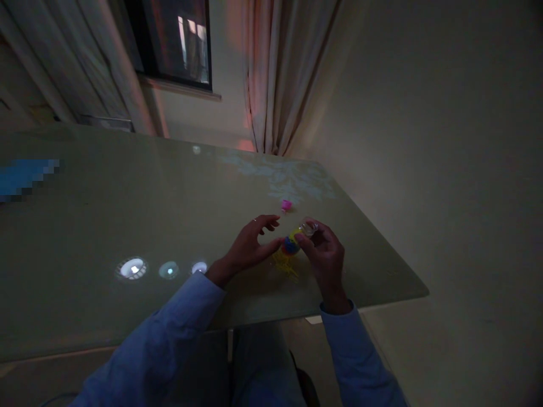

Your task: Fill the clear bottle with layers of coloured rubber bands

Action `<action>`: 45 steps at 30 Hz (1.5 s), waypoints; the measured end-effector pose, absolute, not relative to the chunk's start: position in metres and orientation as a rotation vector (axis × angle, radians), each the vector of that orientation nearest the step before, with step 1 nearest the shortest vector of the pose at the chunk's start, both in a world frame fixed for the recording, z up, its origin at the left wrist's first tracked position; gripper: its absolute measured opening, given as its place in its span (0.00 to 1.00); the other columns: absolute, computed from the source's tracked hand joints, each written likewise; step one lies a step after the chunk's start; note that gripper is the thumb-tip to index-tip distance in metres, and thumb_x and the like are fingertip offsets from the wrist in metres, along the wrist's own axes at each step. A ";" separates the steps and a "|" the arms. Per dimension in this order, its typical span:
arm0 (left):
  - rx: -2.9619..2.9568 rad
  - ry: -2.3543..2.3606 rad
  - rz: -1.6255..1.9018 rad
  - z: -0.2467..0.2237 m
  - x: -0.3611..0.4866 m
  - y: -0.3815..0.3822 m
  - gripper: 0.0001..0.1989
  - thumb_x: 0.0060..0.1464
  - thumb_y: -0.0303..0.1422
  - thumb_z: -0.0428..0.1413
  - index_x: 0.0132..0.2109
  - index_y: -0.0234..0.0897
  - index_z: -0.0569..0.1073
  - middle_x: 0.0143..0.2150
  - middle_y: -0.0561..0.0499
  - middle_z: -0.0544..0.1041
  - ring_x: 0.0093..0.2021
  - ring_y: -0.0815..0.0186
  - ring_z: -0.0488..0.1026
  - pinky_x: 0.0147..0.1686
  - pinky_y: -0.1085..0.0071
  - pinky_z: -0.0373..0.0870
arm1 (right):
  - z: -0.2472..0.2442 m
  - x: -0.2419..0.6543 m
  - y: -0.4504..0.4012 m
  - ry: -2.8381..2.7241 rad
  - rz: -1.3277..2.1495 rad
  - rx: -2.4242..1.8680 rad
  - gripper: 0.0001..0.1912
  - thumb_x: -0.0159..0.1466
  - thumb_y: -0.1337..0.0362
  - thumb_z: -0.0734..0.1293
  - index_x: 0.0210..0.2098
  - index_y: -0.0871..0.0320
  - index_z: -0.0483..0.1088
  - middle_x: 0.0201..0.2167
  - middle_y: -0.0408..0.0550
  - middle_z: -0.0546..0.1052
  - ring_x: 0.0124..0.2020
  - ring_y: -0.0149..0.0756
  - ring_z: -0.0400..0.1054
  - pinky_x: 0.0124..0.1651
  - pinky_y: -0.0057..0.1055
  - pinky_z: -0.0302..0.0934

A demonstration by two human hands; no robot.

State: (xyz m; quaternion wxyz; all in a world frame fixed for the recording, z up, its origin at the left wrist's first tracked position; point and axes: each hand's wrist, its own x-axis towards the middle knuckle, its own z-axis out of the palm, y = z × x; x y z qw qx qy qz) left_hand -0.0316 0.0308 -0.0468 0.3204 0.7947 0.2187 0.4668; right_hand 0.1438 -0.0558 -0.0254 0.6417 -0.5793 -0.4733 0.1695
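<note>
My right hand [324, 249] grips a small clear bottle [309, 228], tilted, with yellow, blue and red contents [291, 244] toward its lower left end. Just left of it is my left hand [252, 243], fingers apart and curved, its thumb tip at or close to the coloured end; whether they touch I cannot tell. Thin yellow pieces [286, 265] lie in a loose pile on the table beneath the hands. A small pink object [286, 206] rests on the table beyond them.
The glossy table [106, 226] reflects several lights. A pixelated blue patch [25, 176] is at the far left. A wall [445, 169] stands close on the right; curtains [271, 73] and a window [178, 45] are beyond the far edge.
</note>
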 end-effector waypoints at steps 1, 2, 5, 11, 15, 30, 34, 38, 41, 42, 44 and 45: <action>2.119 0.584 1.200 -0.047 -0.032 0.031 0.20 0.59 0.37 0.61 0.57 0.38 0.71 0.49 0.43 0.79 0.44 0.61 0.77 0.40 0.66 0.74 | -0.025 0.147 -0.058 -1.050 0.380 -1.314 0.23 0.54 0.55 0.77 0.46 0.56 0.75 0.43 0.52 0.81 0.41 0.41 0.75 0.47 0.40 0.71; 2.156 0.593 1.169 -0.048 -0.033 0.032 0.18 0.59 0.36 0.60 0.55 0.38 0.72 0.48 0.43 0.79 0.45 0.61 0.77 0.41 0.65 0.75 | -0.025 0.150 -0.060 -1.018 0.369 -1.304 0.23 0.54 0.55 0.77 0.46 0.56 0.75 0.43 0.52 0.81 0.41 0.41 0.75 0.46 0.40 0.71; 2.308 0.590 1.043 -0.054 -0.034 0.035 0.17 0.57 0.35 0.60 0.54 0.38 0.75 0.50 0.42 0.78 0.51 0.57 0.76 0.51 0.59 0.75 | -0.027 0.160 -0.065 -0.921 0.299 -1.296 0.24 0.54 0.53 0.77 0.46 0.57 0.74 0.42 0.52 0.80 0.40 0.40 0.75 0.45 0.38 0.71; 2.514 0.437 0.760 -0.064 -0.039 0.046 0.19 0.56 0.31 0.59 0.54 0.38 0.79 0.53 0.40 0.79 0.53 0.54 0.76 0.54 0.57 0.74 | -0.036 0.176 -0.058 -0.900 0.192 -1.311 0.25 0.55 0.51 0.76 0.47 0.58 0.73 0.40 0.51 0.80 0.37 0.37 0.74 0.41 0.35 0.70; 2.577 0.453 0.634 -0.065 -0.040 0.051 0.20 0.55 0.27 0.58 0.55 0.39 0.80 0.54 0.40 0.79 0.53 0.54 0.76 0.54 0.59 0.72 | -0.043 0.178 -0.044 -0.955 0.151 -1.288 0.26 0.54 0.51 0.77 0.47 0.58 0.74 0.42 0.50 0.80 0.36 0.36 0.74 0.39 0.34 0.70; 2.690 0.581 0.404 -0.065 -0.029 0.049 0.20 0.59 0.29 0.60 0.58 0.48 0.78 0.55 0.44 0.78 0.55 0.54 0.73 0.53 0.57 0.65 | -0.057 0.176 -0.043 -1.243 -0.221 -1.289 0.18 0.61 0.56 0.74 0.48 0.55 0.72 0.40 0.47 0.76 0.38 0.36 0.70 0.41 0.34 0.68; 2.684 0.594 0.399 -0.060 -0.028 0.044 0.17 0.60 0.29 0.60 0.54 0.48 0.80 0.54 0.44 0.77 0.55 0.53 0.72 0.54 0.56 0.64 | -0.057 0.176 -0.043 -1.254 -0.194 -1.280 0.18 0.61 0.57 0.74 0.47 0.55 0.72 0.39 0.47 0.76 0.37 0.36 0.71 0.40 0.34 0.68; 2.671 0.581 0.425 -0.060 -0.026 0.041 0.14 0.60 0.28 0.59 0.50 0.47 0.82 0.52 0.45 0.78 0.53 0.55 0.73 0.53 0.58 0.64 | -0.059 0.176 -0.042 -1.243 -0.202 -1.247 0.18 0.61 0.57 0.75 0.48 0.55 0.73 0.40 0.48 0.76 0.38 0.37 0.71 0.41 0.35 0.69; 2.675 0.550 0.460 -0.062 -0.024 0.041 0.12 0.61 0.27 0.58 0.47 0.45 0.82 0.50 0.45 0.78 0.52 0.57 0.73 0.51 0.60 0.64 | -0.060 0.176 -0.041 -1.240 -0.199 -1.243 0.18 0.60 0.58 0.75 0.48 0.55 0.73 0.41 0.48 0.76 0.39 0.37 0.71 0.41 0.35 0.68; 2.675 0.545 0.475 -0.063 -0.023 0.041 0.11 0.61 0.27 0.58 0.46 0.44 0.83 0.50 0.45 0.78 0.51 0.57 0.73 0.51 0.61 0.64 | -0.059 0.176 -0.041 -1.239 -0.201 -1.245 0.18 0.60 0.58 0.75 0.48 0.55 0.73 0.40 0.48 0.76 0.39 0.37 0.71 0.41 0.35 0.68; 2.672 0.543 0.514 -0.066 -0.021 0.041 0.09 0.60 0.27 0.59 0.45 0.42 0.83 0.48 0.45 0.79 0.49 0.59 0.73 0.49 0.63 0.65 | -0.059 0.175 -0.041 -1.239 -0.209 -1.251 0.18 0.60 0.57 0.75 0.47 0.55 0.73 0.38 0.47 0.75 0.38 0.36 0.71 0.41 0.35 0.68; 2.672 0.543 0.535 -0.067 -0.020 0.042 0.09 0.60 0.27 0.59 0.44 0.42 0.83 0.47 0.45 0.79 0.48 0.59 0.73 0.49 0.63 0.65 | -0.059 0.175 -0.041 -1.239 -0.213 -1.254 0.18 0.60 0.57 0.75 0.47 0.56 0.73 0.38 0.47 0.75 0.38 0.36 0.71 0.41 0.36 0.69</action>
